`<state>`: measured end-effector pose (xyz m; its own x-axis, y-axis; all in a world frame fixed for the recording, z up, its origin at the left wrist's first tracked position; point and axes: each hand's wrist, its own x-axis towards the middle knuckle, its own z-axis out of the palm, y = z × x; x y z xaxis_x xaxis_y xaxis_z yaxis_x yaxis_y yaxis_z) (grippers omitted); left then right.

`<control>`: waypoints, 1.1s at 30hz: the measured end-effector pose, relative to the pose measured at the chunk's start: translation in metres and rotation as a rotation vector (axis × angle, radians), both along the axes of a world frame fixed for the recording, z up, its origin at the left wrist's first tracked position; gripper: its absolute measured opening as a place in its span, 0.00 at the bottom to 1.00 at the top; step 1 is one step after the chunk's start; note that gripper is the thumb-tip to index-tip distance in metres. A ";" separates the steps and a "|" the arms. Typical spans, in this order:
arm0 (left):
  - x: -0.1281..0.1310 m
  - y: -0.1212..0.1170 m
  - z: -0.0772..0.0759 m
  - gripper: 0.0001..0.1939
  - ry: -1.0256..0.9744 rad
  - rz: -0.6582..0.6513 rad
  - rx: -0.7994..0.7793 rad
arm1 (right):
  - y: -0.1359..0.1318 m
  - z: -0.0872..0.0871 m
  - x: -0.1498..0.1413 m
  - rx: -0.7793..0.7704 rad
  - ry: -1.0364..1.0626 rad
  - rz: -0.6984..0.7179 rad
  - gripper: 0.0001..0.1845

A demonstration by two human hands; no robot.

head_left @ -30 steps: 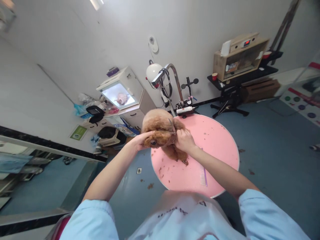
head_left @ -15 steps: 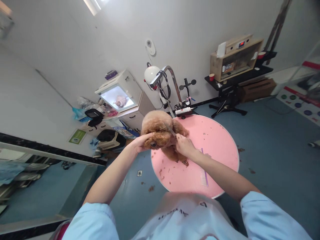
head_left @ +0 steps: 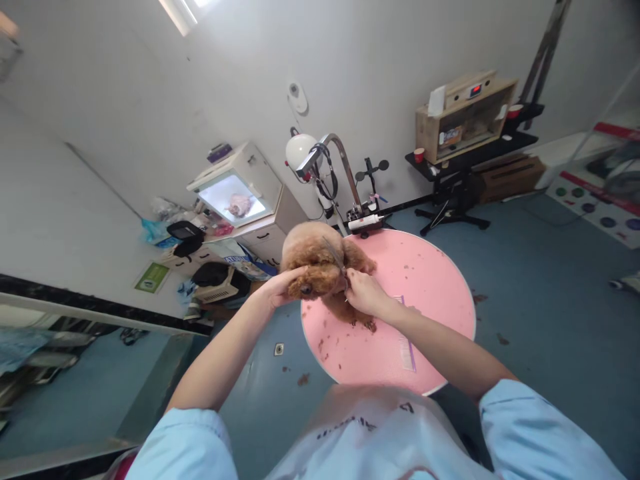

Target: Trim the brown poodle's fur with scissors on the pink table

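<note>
A curly brown dog point(head_left: 313, 250) sits on the round pink grooming table point(head_left: 440, 293), its muzzle towards me. Closed on the side of its muzzle is my left hand point(head_left: 283, 287), steadying the head; some of its fingers are hidden in the fur. My right hand point(head_left: 364, 291) grips a pair of scissors point(head_left: 334, 255), whose thin blades lie against the fur beside the dog's face. A purple-edged comb point(head_left: 407, 343) lies on the table under my right forearm, and brown hair clippings are scattered on the pink surface.
A steel grooming arm point(head_left: 345, 160) rises at the table's back edge, next to a white bottle-like object point(head_left: 365, 223). Back left, a lit white cabinet point(head_left: 233, 197) with an animal inside stands on drawers. Back right, a wooden box point(head_left: 465, 123) rests on a black table point(head_left: 480, 157).
My right hand has shifted slightly left with the scissors, and their blades now lie further across the dog's face. My left hand stays on the muzzle. The view has moved slightly.
</note>
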<state>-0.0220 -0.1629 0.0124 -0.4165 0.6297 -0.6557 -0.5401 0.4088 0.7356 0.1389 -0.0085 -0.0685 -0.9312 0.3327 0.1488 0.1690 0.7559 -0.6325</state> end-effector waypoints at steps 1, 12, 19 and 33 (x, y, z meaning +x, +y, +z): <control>0.002 0.000 0.001 0.19 0.009 -0.003 0.000 | 0.000 0.001 0.000 -0.016 0.005 0.009 0.12; 0.009 0.002 0.006 0.15 0.038 0.055 -0.039 | 0.004 -0.002 -0.002 -0.226 0.120 0.062 0.07; 0.013 0.004 0.009 0.17 0.041 0.044 -0.038 | 0.006 -0.015 -0.011 -0.475 0.206 0.112 0.15; 0.003 0.001 0.002 0.18 0.014 0.055 -0.014 | 0.014 -0.037 -0.026 -0.857 0.235 0.239 0.20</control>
<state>-0.0189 -0.1622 0.0146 -0.4592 0.5968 -0.6580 -0.5516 0.3891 0.7378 0.1133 0.0054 -0.1052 -0.9665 0.2190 0.1341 -0.1350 0.0110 -0.9908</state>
